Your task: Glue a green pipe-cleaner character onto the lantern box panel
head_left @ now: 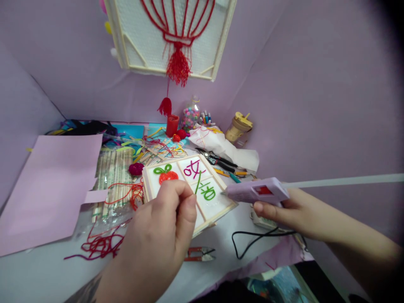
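My left hand (160, 235) is closed in a pinch above the lower left of a framed white board (217, 209), holding a short green yarn strand (198, 183) that points up from the fingertips. My right hand (284, 210) is wrapped round a lilac glue gun (249, 191), its tip pointing left at the board's right edge. On the board, wooden strips divide panels with a red and green yarn fruit (167, 174), a purple yarn character (193, 169) and a green one (208, 192). My left hand hides the lower left panel.
Red-handled snips (197, 254) lie below the board, and black pruning shears (217, 160) behind it. Red yarn (102, 246), bagged sticks (113, 176) and pink sheets (59, 185) are on the left. A black cable (252, 233) loops at the right. A lantern picture (142, 42) hangs above.
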Motion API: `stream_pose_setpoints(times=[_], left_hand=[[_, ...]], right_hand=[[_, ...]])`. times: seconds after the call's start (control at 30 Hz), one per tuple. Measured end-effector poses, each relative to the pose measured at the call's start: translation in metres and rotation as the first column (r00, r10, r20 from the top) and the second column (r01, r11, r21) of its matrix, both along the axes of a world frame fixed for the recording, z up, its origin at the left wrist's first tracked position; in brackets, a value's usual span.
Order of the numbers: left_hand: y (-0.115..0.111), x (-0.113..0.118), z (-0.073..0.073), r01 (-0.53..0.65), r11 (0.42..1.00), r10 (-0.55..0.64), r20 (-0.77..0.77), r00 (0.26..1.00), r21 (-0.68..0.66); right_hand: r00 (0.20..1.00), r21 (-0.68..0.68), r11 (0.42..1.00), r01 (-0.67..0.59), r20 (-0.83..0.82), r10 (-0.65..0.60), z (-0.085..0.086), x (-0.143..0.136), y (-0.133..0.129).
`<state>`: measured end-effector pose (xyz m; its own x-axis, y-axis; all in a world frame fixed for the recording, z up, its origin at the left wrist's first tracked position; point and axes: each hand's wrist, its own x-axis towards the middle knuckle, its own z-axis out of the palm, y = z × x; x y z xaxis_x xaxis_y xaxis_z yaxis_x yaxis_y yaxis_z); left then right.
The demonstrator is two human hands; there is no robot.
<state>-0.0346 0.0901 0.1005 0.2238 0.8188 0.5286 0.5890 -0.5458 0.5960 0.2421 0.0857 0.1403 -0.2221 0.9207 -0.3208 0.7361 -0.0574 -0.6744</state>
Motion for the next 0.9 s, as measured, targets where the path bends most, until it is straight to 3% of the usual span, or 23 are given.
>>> stream_pose_setpoints(times=[0.37, 0.67, 0.9], left_hand=[[0.0007, 0.0023, 0.0013, -0.006, 1.0, 0.006, -0.007, 1.0, 0.002], [0.0002, 0.0013, -0.0008, 0.015, 1.0, -0.015, 0.023, 1.0, -0.018], [0.0001, 0.0005, -0.0021, 0.022, 0.999, -0.022, 0.019, 1.0, -0.022]], right_hand=[[0.996, -0.034, 0.999, 0.011, 0.09, -0.008, 0.0012, 0.002, -0.0026], [0.998, 0.071, 0.997, -0.033, 0.052, 0.029, 0.0041, 0.0016, -0.0061], [1.0, 0.04, 0.999, -0.003, 0.0, 0.003, 0.0092, 0.0025, -0.0082]])
